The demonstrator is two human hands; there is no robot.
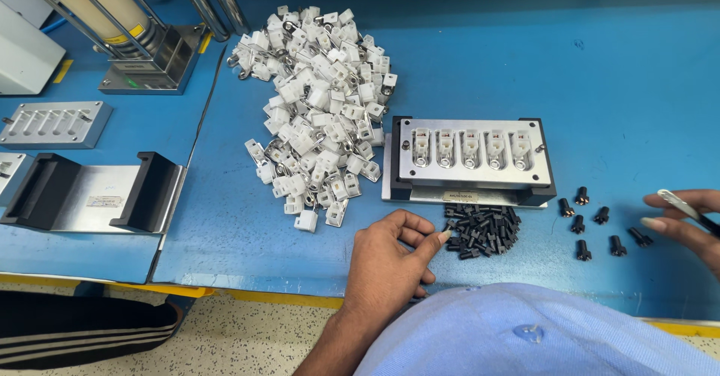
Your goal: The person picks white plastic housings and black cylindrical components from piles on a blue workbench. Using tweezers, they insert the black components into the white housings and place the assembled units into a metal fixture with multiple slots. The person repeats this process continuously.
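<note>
- I see left hand (391, 256) at lower centre, fingers curled, fingertips touching the pile of small black parts (484, 230).
- Right hand (686, 222) at right edge pinches a thin metal tool (681, 203), near loose black parts (596, 222).

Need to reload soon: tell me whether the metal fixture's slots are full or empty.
Full: all five slots of the metal fixture hold a white part.

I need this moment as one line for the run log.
left hand: fingertips at black screw pile | right hand: holds thin tool | metal jig: five white parts seated | white parts heap: left of jig
</note>
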